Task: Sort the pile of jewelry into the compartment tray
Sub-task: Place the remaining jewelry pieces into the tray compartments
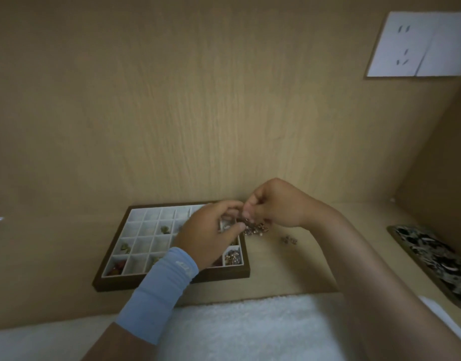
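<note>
A compartment tray [120, 284] with a dark wooden frame and white dividers sits on the pale wood surface [289, 272], close to the back panel. Most of its little cells look bare from here. A few green pieces [164, 229] lie in a cell of the second row. Another green piece [126, 247] lies in the leftmost cell of the third row. Red and orange pieces [116, 268] fill the near left corner cell. A heap of rose-gold bits [233, 256] sits in the near right corner cell. The person's left hand [211, 235], with a light blue sleeve [159, 290] over the wrist, hovers above the tray's right side and hides several cells. The right hand [271, 204] meets it just past the tray's right edge. Both have curled fingers, each grip closed in a pinch on the top of the pile of jewelry [254, 228]. That pile is a small rose-gold tangle lying on the surface right beside the tray's rim. One small loose piece [289, 240] lies apart from the pile, further right. At the far right edge is a dark, mottled tray [432, 259]; I cannot tell what it holds. A white fluffy cloth [250, 332] covers the near edge, and a white wall socket [419, 45] is set high in the back panel.
</note>
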Motion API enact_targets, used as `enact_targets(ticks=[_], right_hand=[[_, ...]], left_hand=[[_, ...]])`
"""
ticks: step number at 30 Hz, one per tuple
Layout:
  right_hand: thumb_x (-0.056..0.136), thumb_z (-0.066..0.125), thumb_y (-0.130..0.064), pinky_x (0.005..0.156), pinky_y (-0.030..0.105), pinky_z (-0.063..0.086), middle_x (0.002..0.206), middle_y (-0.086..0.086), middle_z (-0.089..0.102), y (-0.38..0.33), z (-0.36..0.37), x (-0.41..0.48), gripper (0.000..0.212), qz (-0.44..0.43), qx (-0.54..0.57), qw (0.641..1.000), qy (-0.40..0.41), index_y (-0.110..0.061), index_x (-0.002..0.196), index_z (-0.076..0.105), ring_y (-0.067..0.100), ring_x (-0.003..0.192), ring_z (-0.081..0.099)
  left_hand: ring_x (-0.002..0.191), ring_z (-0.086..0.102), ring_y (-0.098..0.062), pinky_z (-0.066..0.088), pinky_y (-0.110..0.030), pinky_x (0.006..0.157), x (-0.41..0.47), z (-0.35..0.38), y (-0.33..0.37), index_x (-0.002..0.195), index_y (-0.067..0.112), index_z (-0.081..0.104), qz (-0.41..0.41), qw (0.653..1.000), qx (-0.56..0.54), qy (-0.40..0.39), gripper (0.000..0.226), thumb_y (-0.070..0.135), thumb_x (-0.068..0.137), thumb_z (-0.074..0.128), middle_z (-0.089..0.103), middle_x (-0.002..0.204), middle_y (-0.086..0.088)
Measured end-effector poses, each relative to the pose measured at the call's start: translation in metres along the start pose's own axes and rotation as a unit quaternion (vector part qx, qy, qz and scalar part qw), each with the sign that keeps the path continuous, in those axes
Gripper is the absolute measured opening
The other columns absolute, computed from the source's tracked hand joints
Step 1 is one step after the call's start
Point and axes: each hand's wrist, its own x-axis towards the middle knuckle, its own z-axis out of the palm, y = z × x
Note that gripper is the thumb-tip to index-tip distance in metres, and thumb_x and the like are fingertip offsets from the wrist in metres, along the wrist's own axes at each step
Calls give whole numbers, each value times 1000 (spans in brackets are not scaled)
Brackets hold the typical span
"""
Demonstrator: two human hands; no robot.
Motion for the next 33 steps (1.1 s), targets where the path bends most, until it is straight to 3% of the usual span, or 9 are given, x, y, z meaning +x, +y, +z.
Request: enact_targets(ticks=[2,6,9,11,14,18,23,29,33], right_hand=[[88,75,-13,57,30,50,70,2,73,-2,3,1,6,-16,76,997,31,-14,83,78,16,56,58],[90,73,-16,43,15,39,66,-2,72,-9,9,-1,8,-28,162,985,47,-10,87,76,14,52,54],[93,69,-18,41,12,36,64,-5,71,-9,11,-1,11,-23,175,983,45,-10,90,76,12,51,54],[94,68,-16,46,15,42,71,-4,72,-4,9,1,11,-19,148,987,54,-9,89,75,11,53,57],[87,72,-10,62,20,49,71,-11,72,14,-1,3,12,12,-39,996,74,-19,80,76,-4,60,62],[72,82,-23,74,28,57,67,-20,69,24,-3,1,17,113,-194,974,15,-33,62,73,0,75,66],[63,86,-46,73,28,53,79,-15,73,22,12,7,21,116,-273,955,21,-30,76,77,6,83,66],[76,75,-32,72,30,57,82,-11,73,19,16,7,6,99,-285,953,-4,-26,75,76,11,82,67],[77,68,-17,66,27,57,72,-12,70,10,10,2,20,79,-210,974,15,-29,61,70,5,72,66]], left_hand=[[95,63,6,48,-11,77,2,-4,7,106,41,61,-24,996,-71,47,31,21,85,73,70,98,20],[87,66,-3,52,-16,79,5,-8,10,95,32,70,-46,984,-125,121,22,17,81,76,73,87,15],[83,65,-5,52,-17,77,5,-10,8,89,34,70,-67,980,-136,130,18,19,81,76,72,84,13],[81,64,-5,52,-14,74,4,-11,5,89,30,71,-84,981,-119,127,14,19,81,76,71,83,11],[78,62,0,50,-11,71,4,-12,-1,88,27,71,-114,982,-95,120,10,22,81,76,70,83,12],[77,62,2,49,-11,69,3,-15,-6,88,27,72,-127,983,-78,103,8,25,82,76,70,82,11],[74,66,-1,53,-20,73,4,-27,-10,87,25,68,-129,984,-70,99,6,23,84,73,71,78,7],[78,64,1,51,-18,73,4,-50,-12,93,23,72,-128,981,-83,116,8,19,86,71,71,84,9],[83,65,-1,48,-12,70,-1,-59,-10,98,25,71,-145,982,-88,88,13,18,92,63,72,91,12]])
